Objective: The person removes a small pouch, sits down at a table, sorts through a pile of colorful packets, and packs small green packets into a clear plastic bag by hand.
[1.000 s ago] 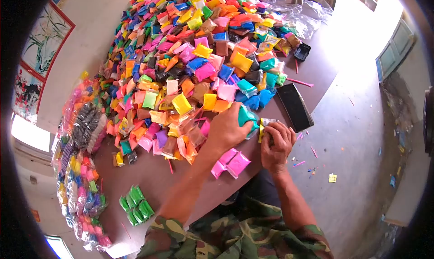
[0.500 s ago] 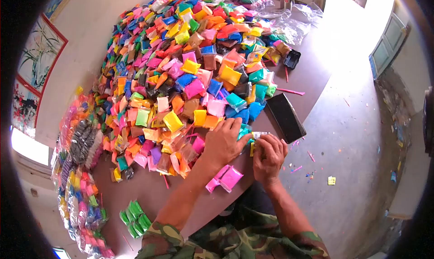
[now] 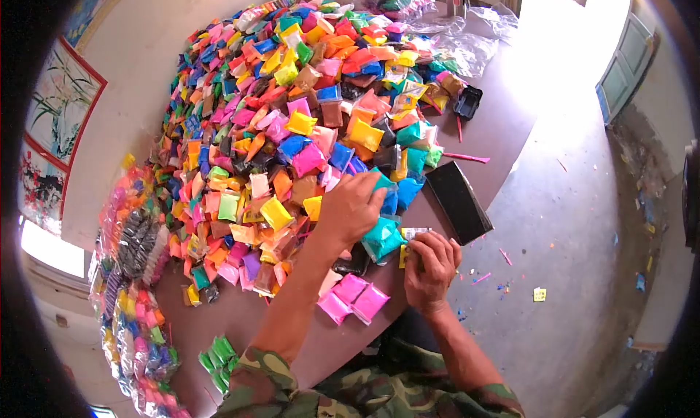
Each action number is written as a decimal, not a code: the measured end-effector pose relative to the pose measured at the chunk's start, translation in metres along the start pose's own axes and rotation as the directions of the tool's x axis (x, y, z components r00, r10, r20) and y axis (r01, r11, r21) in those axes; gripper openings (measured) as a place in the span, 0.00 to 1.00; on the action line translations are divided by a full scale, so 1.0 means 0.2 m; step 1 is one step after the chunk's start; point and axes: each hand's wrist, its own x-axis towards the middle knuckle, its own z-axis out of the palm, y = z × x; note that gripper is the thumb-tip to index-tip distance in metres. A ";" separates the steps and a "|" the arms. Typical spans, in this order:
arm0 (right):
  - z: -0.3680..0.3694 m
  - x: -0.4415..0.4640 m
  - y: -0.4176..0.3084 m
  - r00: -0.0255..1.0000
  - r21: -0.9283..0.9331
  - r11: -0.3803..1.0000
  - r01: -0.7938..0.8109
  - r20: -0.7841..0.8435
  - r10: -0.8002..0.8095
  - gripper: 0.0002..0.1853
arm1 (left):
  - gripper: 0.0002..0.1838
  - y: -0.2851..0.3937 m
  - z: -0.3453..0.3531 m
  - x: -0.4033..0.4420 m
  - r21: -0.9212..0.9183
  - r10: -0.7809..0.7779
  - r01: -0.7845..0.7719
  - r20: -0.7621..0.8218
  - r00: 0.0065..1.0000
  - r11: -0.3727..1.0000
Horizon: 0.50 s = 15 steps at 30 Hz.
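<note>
My left hand (image 3: 354,206) is over the front right of a large pile of coloured packets (image 3: 292,163). Its fingers are curled down against a teal packet (image 3: 380,182), the fingertips partly hidden. Just below lies a plump teal packet (image 3: 383,239), its right end reaching the fingers of my right hand (image 3: 432,268). That hand is closed in a pinch near the table edge, apparently on the end of this packet. A small white and yellow printed piece (image 3: 415,233) shows behind its fingers. Nearer my body lies a group of joined pink packets (image 3: 354,298).
A black flat box (image 3: 459,202) lies at the table's right edge. Beyond it are a pink strip (image 3: 467,158) and a small black tray (image 3: 468,102). Green packets (image 3: 219,360) lie front left, beside bagged packets (image 3: 138,309). Scraps dot the floor (image 3: 554,250).
My left hand has moved up and left, away from my right hand, exposing the plump teal packet. The pink packets now lie more spread out. My right hand stays nearly in place.
</note>
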 end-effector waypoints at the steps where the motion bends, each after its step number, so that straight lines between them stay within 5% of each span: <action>1: -0.01 0.00 0.00 1.000 -0.003 1.000 0.000 0.001 0.000 0.11 | 0.20 -0.03 0.00 -0.03 0.013 0.010 -0.009 -0.054 0.999 1.000; 3: -0.01 0.00 0.00 1.000 0.001 1.000 -0.007 0.004 0.007 0.11 | 0.20 -0.12 -0.01 -0.09 0.041 0.033 -0.026 -0.164 0.986 0.999; 6: -0.01 0.00 -0.01 1.000 0.004 1.000 -0.005 0.004 0.005 0.11 | 0.21 -0.25 -0.10 -0.20 0.045 -0.028 0.031 -0.062 0.998 0.999; 15: 0.00 0.00 -0.01 1.000 -0.009 1.000 -0.001 0.010 0.001 0.10 | 0.15 -0.63 -0.32 -0.25 0.539 -0.032 0.043 -0.029 0.999 0.842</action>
